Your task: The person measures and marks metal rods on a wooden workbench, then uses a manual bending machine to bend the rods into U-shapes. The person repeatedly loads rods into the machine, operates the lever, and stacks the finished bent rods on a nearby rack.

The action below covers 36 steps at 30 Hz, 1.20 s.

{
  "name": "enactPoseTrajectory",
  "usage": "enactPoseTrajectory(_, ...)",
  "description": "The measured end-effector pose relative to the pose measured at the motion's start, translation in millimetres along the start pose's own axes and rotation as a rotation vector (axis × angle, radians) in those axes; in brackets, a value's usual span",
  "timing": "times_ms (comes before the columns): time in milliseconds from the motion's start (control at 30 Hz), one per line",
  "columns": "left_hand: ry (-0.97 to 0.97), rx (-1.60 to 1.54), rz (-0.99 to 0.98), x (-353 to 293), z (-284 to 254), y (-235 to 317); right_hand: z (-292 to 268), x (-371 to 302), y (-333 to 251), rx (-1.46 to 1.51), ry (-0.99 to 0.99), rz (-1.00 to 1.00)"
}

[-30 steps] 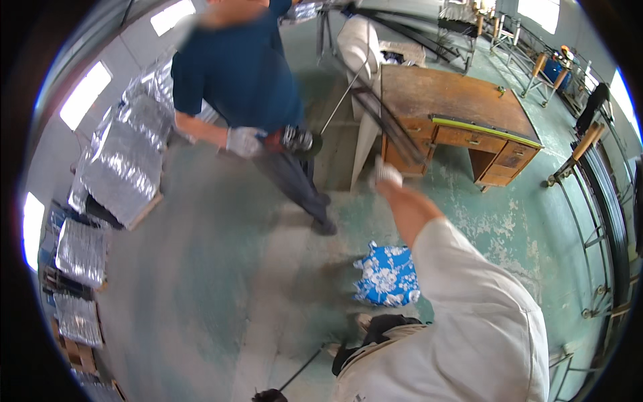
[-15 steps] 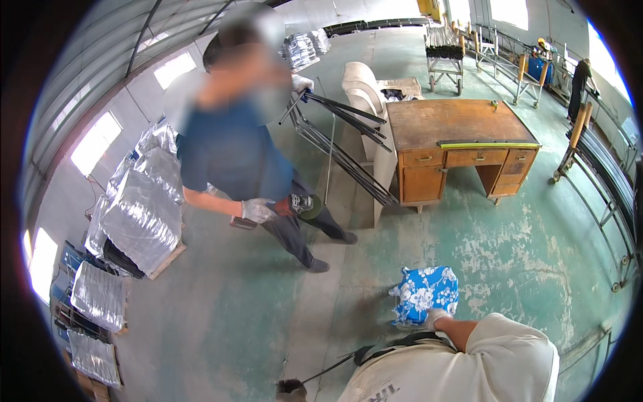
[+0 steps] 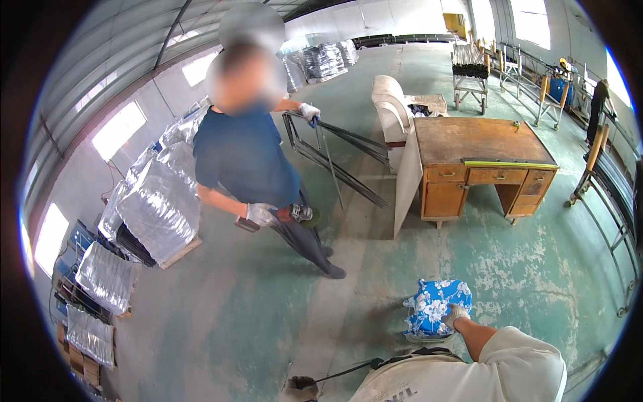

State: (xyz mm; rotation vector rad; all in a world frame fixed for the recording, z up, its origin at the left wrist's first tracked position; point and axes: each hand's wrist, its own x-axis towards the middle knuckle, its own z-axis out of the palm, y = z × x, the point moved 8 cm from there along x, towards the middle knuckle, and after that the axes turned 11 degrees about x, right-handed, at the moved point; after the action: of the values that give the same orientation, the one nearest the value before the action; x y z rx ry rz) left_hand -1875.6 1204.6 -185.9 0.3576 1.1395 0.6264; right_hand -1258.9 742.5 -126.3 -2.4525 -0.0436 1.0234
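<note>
My right hand [image 3: 456,315], in an off-white knit glove, is on the near right part of a low stool [image 3: 432,301]. The stool is covered in blue cloth with white flowers, and a pale base shows under its near edge. My fingers look bent against the cloth, though their tips are hard to make out. At the bottom edge, left of my shirt, is a dark brown shape [image 3: 301,389] with a thin black rod or strap [image 3: 345,372] running from it toward my body. I cannot tell whether it is my gloved left hand.
A co-worker [image 3: 248,161] stands ahead on the left, holding an angle grinder [image 3: 298,214] and dark metal tube frames [image 3: 345,161]. Beyond the stool are a wooden desk [image 3: 482,142] and a pale armchair [image 3: 392,104]. Wrapped stacks [image 3: 161,208] line the left wall; racks [image 3: 606,208] stand right.
My view has shifted, so the room sits lower and farther right. My right hand has moved farther onto the stool top. The co-worker stands more upright, still holding the grinder and frames.
</note>
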Motion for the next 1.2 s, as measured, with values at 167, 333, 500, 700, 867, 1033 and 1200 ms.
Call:
enactPoseTrajectory(167,0.085,-0.254,-0.170,-54.7,111.9,-16.1,-221.0,69.9,47.0,0.006,0.666,-0.306)
enactPoseTrajectory(333,0.229,-0.271,-0.055,-136.0,100.5,3.9,-490.1,42.2,-79.6,0.254,0.845,-0.087)
enactPoseTrajectory(500,0.244,-0.253,-0.072,-129.8,86.4,9.1,-567.7,13.1,-53.8,0.234,1.016,-0.122)
enactPoseTrajectory(700,0.301,-0.473,-0.010,-129.2,35.4,10.3,-210.6,57.0,-18.0,-0.056,0.491,-0.206)
enactPoseTrajectory(867,0.296,-0.455,0.035,-134.4,83.1,29.0,113.0,-32.8,44.0,-0.171,-0.159,-0.135)
enactPoseTrajectory(1033,0.062,-0.275,0.029,-94.7,-24.1,62.2,210.5,-153.6,-78.2,-0.309,-0.337,-0.369)
enactPoseTrajectory(1200,0.062,-0.195,0.017,-86.1,-15.8,89.8,291.4,-163.9,-141.3,-0.570,-0.184,-1.013)
